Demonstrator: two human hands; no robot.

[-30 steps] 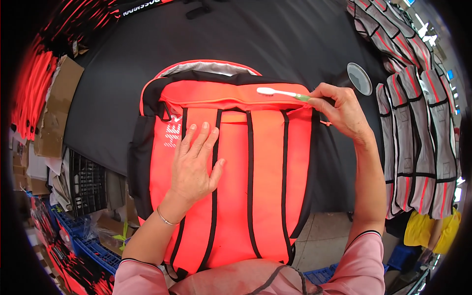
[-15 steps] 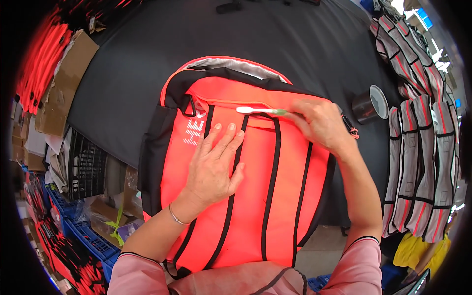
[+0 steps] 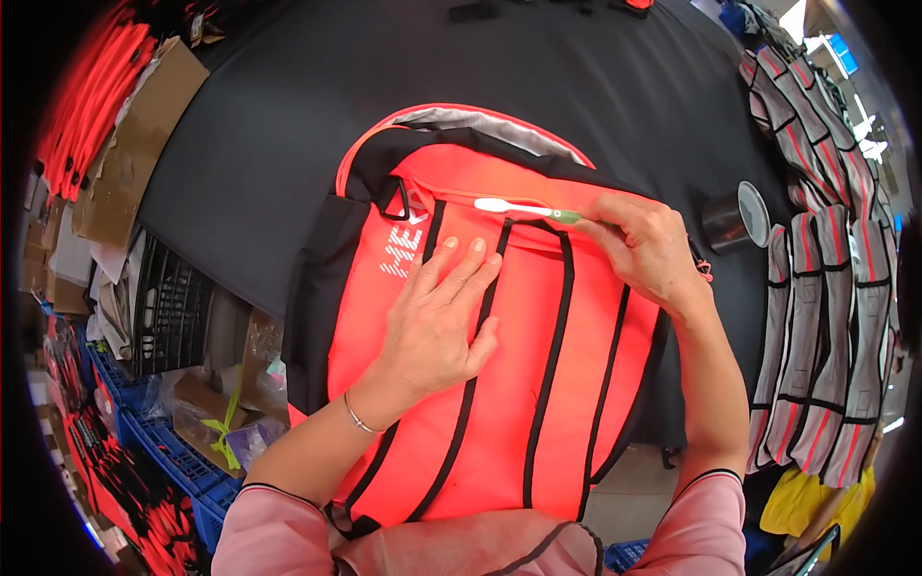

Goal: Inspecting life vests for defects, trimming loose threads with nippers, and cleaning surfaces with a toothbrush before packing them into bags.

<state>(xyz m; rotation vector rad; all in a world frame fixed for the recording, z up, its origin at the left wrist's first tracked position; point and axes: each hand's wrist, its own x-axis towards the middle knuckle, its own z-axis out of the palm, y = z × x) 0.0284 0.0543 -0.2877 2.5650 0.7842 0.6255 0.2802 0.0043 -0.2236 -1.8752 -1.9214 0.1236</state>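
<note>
A bright coral-red backpack (image 3: 423, 317) with black trim lies strap side up in front of me, its top pointing away and its pale lining (image 3: 490, 125) showing at the far edge. My left hand (image 3: 437, 322) rests flat on the back panel, fingers spread, beside a white striped print. Between thumb and fingers, my right hand (image 3: 643, 245) pinches the green end of a white toothbrush (image 3: 519, 207). The brush lies almost level across the bag's upper part, just above the top of a black-edged strap, with its white head toward the left.
A black cloth-covered table (image 3: 259, 163) carries the bag. To the right stands a dark cup (image 3: 725, 221), beyond it hanging grey padded pieces (image 3: 816, 326). At left are a cardboard box (image 3: 144, 144) with red pieces, a black crate (image 3: 171, 307) and blue crates (image 3: 178, 451).
The whole scene has shifted slightly rightward in the view. The toothbrush stays in my right hand and remains near the strap top; my left hand still lies on the bag.
</note>
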